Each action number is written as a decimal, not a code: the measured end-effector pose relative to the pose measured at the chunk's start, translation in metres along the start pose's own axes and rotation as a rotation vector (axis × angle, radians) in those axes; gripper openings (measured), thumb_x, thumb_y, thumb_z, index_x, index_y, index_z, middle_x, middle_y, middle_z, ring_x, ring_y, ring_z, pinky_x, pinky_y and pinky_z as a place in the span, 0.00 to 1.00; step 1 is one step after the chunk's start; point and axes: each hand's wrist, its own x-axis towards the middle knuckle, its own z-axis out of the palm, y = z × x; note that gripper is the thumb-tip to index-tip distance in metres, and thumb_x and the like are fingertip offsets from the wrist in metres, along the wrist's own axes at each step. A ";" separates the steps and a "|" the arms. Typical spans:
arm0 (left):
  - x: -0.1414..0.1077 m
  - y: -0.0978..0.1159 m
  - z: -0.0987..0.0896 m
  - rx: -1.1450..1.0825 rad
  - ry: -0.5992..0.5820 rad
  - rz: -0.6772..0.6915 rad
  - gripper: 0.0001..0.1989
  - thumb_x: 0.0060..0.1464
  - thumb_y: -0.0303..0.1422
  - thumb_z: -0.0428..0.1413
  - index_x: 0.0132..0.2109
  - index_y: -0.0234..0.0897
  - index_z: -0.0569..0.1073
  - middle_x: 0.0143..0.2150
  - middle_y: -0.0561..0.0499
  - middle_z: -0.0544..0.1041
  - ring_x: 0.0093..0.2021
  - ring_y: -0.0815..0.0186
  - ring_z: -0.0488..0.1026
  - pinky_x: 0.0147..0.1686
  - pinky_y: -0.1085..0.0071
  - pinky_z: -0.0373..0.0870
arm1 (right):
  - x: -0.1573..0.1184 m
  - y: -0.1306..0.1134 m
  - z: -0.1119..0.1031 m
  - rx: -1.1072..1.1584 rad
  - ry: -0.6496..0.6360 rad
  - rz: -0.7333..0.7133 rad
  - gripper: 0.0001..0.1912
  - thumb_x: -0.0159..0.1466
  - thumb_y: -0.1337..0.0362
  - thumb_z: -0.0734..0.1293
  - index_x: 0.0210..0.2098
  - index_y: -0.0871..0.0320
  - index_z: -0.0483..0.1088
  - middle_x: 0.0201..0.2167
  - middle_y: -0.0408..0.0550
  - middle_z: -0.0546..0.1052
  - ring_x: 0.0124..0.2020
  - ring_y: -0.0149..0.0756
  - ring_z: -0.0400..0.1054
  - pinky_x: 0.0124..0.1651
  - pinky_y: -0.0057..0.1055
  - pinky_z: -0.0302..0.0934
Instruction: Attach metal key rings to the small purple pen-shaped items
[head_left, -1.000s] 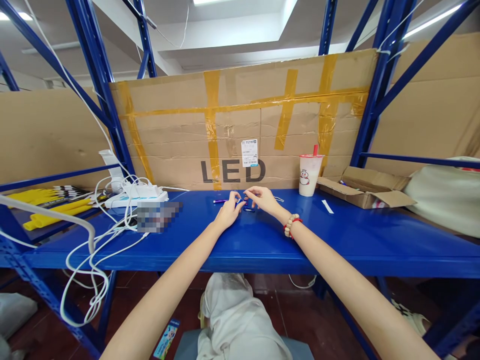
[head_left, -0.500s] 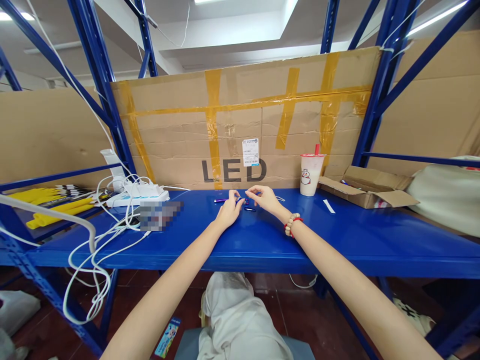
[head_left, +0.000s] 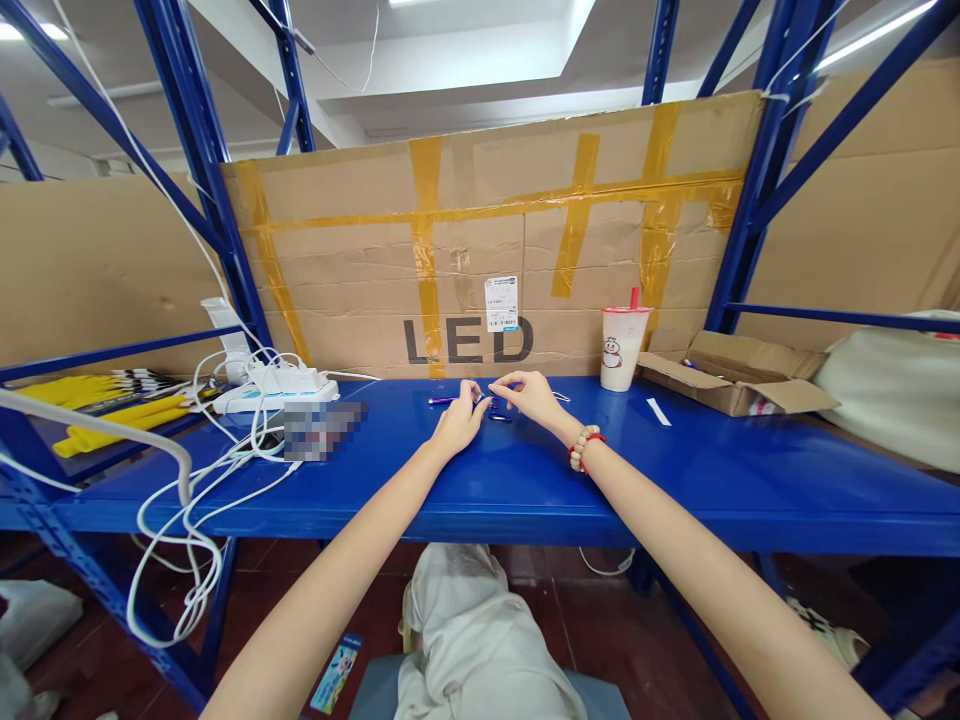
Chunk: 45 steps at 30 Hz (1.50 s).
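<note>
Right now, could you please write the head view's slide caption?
Left hand and right hand beside a small dark piece on a blue table.

My fingers [head_left: 517, 379] are over a deep blue table [head_left: 525, 490]; just left of them shows a purple rod [head_left: 441, 401]; to their right, a milky-white cup [head_left: 628, 365] with red straw [head_left: 635, 298] and snowman print [head_left: 612, 352]; behind them, brown cardboard [head_left: 337, 290] crossed with amber tape [head_left: 425, 200]

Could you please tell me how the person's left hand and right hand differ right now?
The right hand has a beaded bracelet at its wrist; the left hand has none.
The left hand reaches mostly forward, while the right hand angles toward the left hand.
Both are bare, with bent fingers, close together at the blue table.
</note>
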 end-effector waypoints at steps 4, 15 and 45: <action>0.000 0.000 0.000 0.017 -0.011 0.002 0.08 0.58 0.40 0.42 0.40 0.41 0.55 0.30 0.53 0.71 0.34 0.62 0.72 0.33 0.68 0.64 | 0.000 -0.001 -0.001 -0.027 -0.006 0.010 0.19 0.53 0.51 0.66 0.29 0.62 0.75 0.19 0.48 0.75 0.17 0.31 0.65 0.23 0.26 0.60; -0.002 0.001 -0.001 0.051 -0.027 0.039 0.10 0.58 0.42 0.41 0.40 0.42 0.58 0.36 0.52 0.73 0.38 0.63 0.72 0.34 0.69 0.64 | 0.000 0.000 0.001 0.045 -0.042 -0.015 0.18 0.52 0.52 0.66 0.28 0.63 0.74 0.21 0.48 0.75 0.15 0.28 0.64 0.20 0.25 0.59; -0.005 0.005 -0.006 0.143 -0.079 0.059 0.12 0.59 0.40 0.39 0.43 0.44 0.63 0.31 0.54 0.73 0.35 0.64 0.72 0.34 0.71 0.64 | -0.005 -0.015 -0.005 0.178 -0.170 0.171 0.21 0.45 0.50 0.70 0.27 0.63 0.76 0.19 0.46 0.73 0.17 0.24 0.59 0.16 0.21 0.51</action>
